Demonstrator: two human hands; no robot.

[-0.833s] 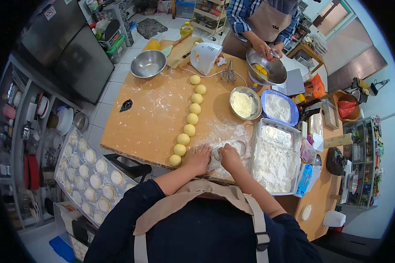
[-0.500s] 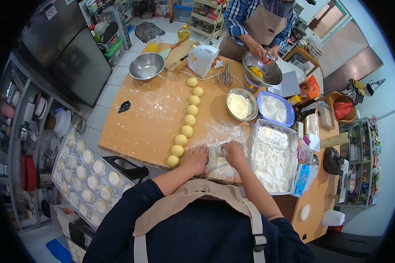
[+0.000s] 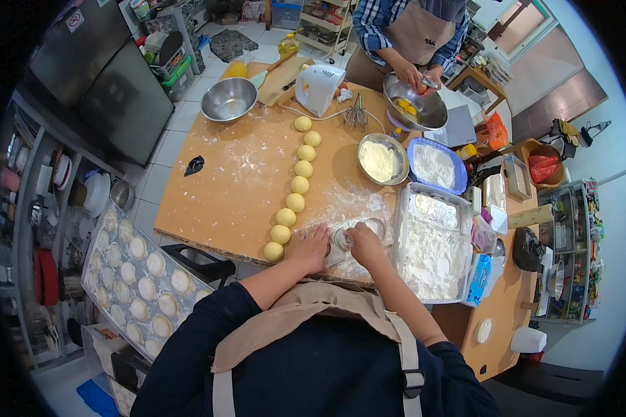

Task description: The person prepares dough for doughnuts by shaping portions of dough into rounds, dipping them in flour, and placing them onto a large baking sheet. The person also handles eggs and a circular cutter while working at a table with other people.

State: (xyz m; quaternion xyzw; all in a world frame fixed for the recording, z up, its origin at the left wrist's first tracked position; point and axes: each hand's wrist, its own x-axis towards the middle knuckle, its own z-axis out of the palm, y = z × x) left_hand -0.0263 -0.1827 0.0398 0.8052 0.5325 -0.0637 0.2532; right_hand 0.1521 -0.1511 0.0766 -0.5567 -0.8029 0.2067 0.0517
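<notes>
My right hand (image 3: 365, 244) is closed round a clear, glass-like round object (image 3: 341, 240) at the floured near edge of the table. Its exact kind is partly hidden by the fingers. A pale ring shape (image 3: 377, 226) shows just beyond that hand. My left hand (image 3: 310, 248) lies flat beside the object, fingers stretched out, holding nothing that I can see. Just left of it runs a slanting row of smooth yellow dough balls (image 3: 295, 203). White flour (image 3: 351, 208) is smeared over the wood in front of both hands.
At right stand a flour-filled tray (image 3: 397, 243), a blue tub of white powder (image 3: 412, 161) and a metal bowl (image 3: 361, 164). A hand mixer (image 3: 318, 89) and steel bowl (image 3: 230, 101) sit farther off. A co-worker holds something over a bowl with yolks (image 3: 435, 119). Flattened dough rounds fill a tray (image 3: 139, 274).
My right hand has shifted slightly left and turned with the clear object, uncovering the pale ring shape. My left hand stays nearly in place. The co-worker's hands have moved slightly apart.
</notes>
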